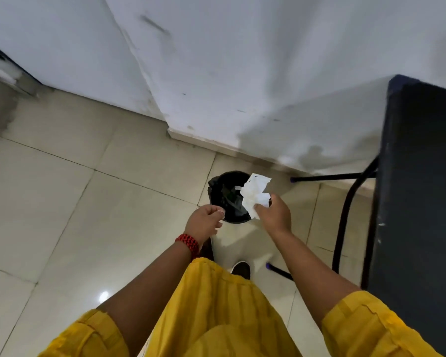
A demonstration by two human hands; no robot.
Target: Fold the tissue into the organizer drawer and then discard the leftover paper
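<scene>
A crumpled white piece of leftover paper [254,195] is pinched in my right hand [274,213], held over the right rim of a small black bin [224,195] lined with a dark bag on the tiled floor. My left hand [206,222], with a red bead bracelet at the wrist, hovers at the bin's near left edge with its fingers curled and nothing visible in it. The organizer drawer is out of sight.
A dark table [420,202] with black metal legs [345,222] stands at the right. A white wall [216,60] with a jutting corner runs behind the bin. My shoes [241,270] are on the cream floor tiles just short of the bin.
</scene>
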